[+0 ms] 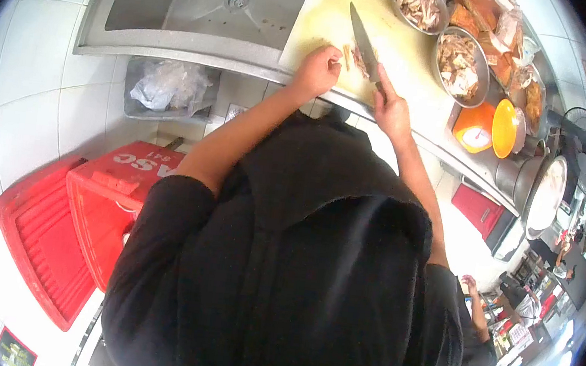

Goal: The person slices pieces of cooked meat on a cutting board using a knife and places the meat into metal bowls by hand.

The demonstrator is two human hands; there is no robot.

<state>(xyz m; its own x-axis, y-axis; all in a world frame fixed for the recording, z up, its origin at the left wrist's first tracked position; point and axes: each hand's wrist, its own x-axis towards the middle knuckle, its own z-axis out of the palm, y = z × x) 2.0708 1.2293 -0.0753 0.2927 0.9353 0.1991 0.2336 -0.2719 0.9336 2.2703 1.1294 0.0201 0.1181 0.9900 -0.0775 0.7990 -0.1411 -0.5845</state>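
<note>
My right hand (pixel 391 111) grips a large kitchen knife (pixel 363 35) near the front edge of the pale yellow cutting board (pixel 325 15). Its blade points away from me, slanting left over the board. Small strips of meat (pixel 357 62) lie beside the blade, between it and my left hand (pixel 319 70). That left hand is curled closed at the board's front edge; anything inside its fingers is hidden. On the board's right side stand two metal bowls of chopped meat, a nearer bowl (pixel 485 78) and a farther bowl (pixel 445 17).
Left of the board is a steel sink (pixel 172 38). Large pieces of cooked meat (pixel 492 25) fill a tray at the far right, near an orange container (pixel 475 123) and a yellow bowl (pixel 504 127). Red crates (pixel 103 184) stand low on my left. Another person's arm (pixel 477 313) shows behind right.
</note>
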